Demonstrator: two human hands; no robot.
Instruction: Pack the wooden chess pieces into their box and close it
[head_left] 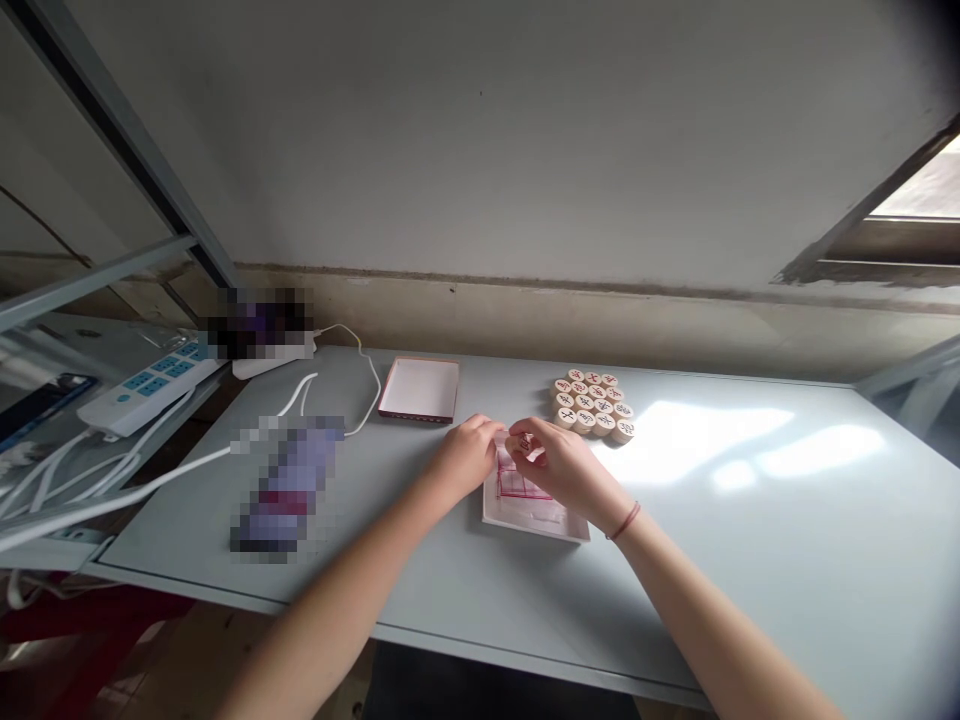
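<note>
A shallow white box (536, 528) lies on the grey table, with a folded sheet printed with pink-red grid lines (525, 486) inside it. My left hand (471, 452) is at the box's far left corner, its fingers closed on the edge. Over the far part of the box, my right hand (559, 462) pinches a round wooden Chinese chess piece (519, 444) between thumb and fingers. Several more Chinese chess pieces (595, 404) stand grouped in rows just beyond my right hand, with red or black characters on their tops.
The box's lid (420, 388), white inside, lies upturned behind my left hand. A blurred-out device (289, 490) lies on the left with a white cable (371, 375) nearby. A power strip (150, 385) rests at far left. The wall (480, 310) runs along the back edge.
</note>
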